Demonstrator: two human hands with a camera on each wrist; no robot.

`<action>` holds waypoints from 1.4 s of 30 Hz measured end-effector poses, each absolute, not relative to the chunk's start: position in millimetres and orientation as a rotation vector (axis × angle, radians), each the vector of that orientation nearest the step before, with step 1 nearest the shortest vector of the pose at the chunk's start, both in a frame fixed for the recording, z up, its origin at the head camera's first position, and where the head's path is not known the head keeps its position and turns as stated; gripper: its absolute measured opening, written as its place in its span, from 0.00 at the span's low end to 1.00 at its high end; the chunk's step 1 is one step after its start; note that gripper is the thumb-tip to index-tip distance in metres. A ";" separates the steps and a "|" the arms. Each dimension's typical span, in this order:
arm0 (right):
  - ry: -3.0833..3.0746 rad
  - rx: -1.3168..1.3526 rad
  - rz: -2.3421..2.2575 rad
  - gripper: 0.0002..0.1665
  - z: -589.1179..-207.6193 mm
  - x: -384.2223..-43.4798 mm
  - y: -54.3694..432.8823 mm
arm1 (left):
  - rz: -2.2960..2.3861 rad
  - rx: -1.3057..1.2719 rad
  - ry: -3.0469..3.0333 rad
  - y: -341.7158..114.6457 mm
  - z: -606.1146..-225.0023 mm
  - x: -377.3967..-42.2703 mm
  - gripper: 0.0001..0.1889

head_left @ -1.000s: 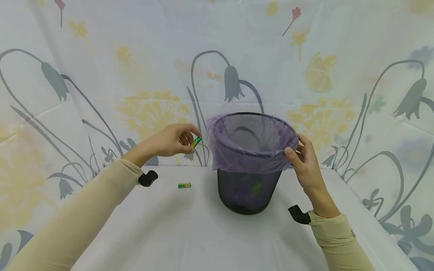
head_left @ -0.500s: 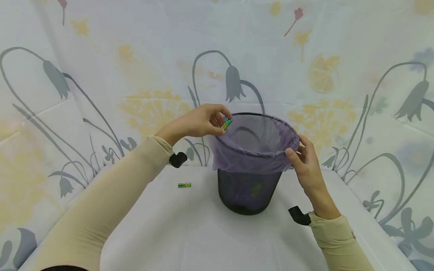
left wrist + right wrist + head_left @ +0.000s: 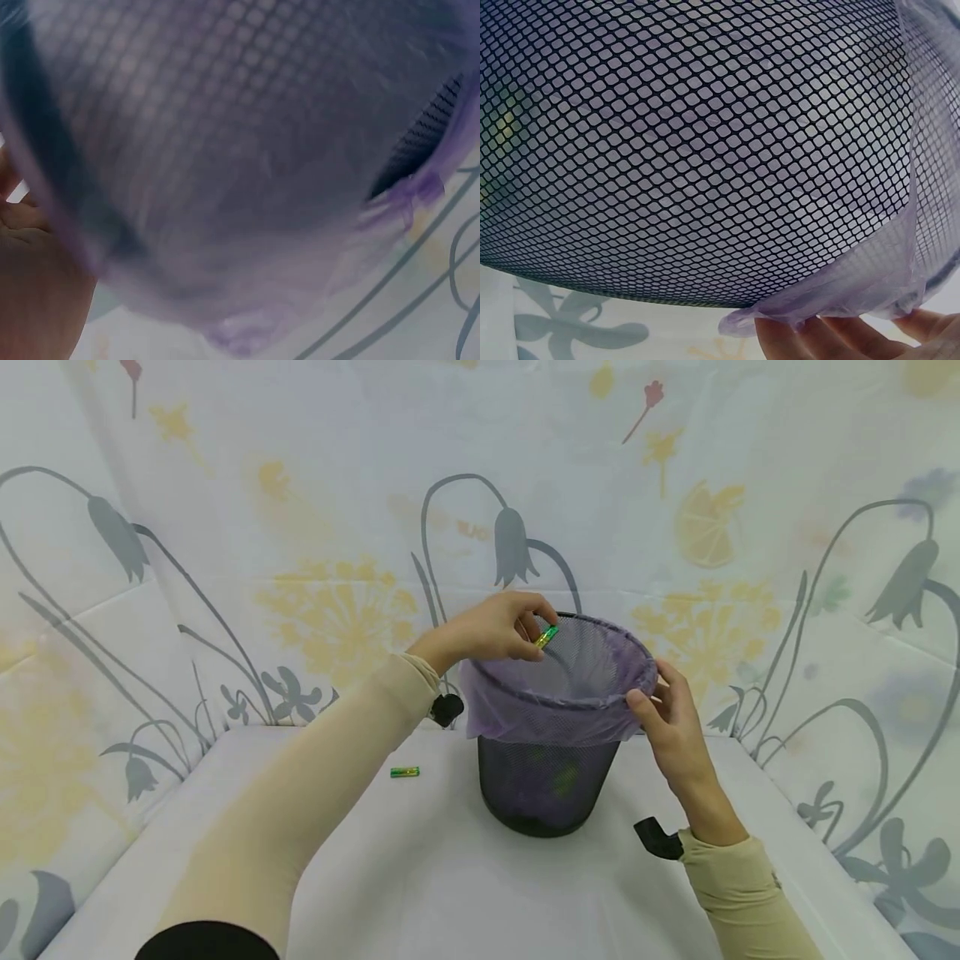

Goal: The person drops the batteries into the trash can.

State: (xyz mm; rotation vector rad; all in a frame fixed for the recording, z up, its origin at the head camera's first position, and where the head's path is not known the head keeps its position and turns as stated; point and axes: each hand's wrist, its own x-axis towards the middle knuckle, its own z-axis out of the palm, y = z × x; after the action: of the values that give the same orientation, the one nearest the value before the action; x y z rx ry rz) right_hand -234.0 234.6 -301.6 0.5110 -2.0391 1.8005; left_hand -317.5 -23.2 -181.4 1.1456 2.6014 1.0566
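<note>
A black mesh wastebasket (image 3: 536, 793) stands upright on the white table, its rim draped with a purple bin liner (image 3: 555, 717). Over the left part of its opening, my left hand (image 3: 495, 628) pinches a green and yellow battery (image 3: 547, 637) between thumb and fingers. My right hand (image 3: 672, 722) holds the rim on the right side, thumb toward me; its fingers (image 3: 840, 341) press on the liner in the right wrist view. A second, similar battery (image 3: 405, 772) lies on the table left of the basket. The left wrist view shows the liner and mesh (image 3: 247, 112) up close.
A green-yellow patch (image 3: 564, 779) shows dimly through the mesh low in the basket. The white table (image 3: 450, 893) reaches back to a flower-printed curtain (image 3: 337, 485). Black wrist mounts (image 3: 658, 838) stick out by both cuffs.
My left hand has carried the battery rightward, from beside the basket to over its opening. The right hand keeps its hold on the rim, and the other battery lies where it was.
</note>
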 end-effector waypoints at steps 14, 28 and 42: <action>-2.038 0.513 1.794 0.36 -299.8 -233.6 232.6 | 0.948 1.095 2.621 5.1 -199.9 -328.7 0.22; -2.027 0.514 1.816 0.36 -300.2 -233.4 232.3 | 0.790 1.129 2.704 13.1 -208.4 -331.7 0.24; -2.031 0.521 1.814 0.36 -300.5 -234.3 232.7 | 0.709 1.126 2.714 13.0 -207.7 -331.0 0.24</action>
State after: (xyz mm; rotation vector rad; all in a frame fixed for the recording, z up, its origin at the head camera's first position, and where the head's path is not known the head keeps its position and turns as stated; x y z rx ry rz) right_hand -234.3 232.7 -300.5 0.5210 -2.0312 1.8145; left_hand -331.0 13.0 -207.7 1.1265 2.7140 0.7094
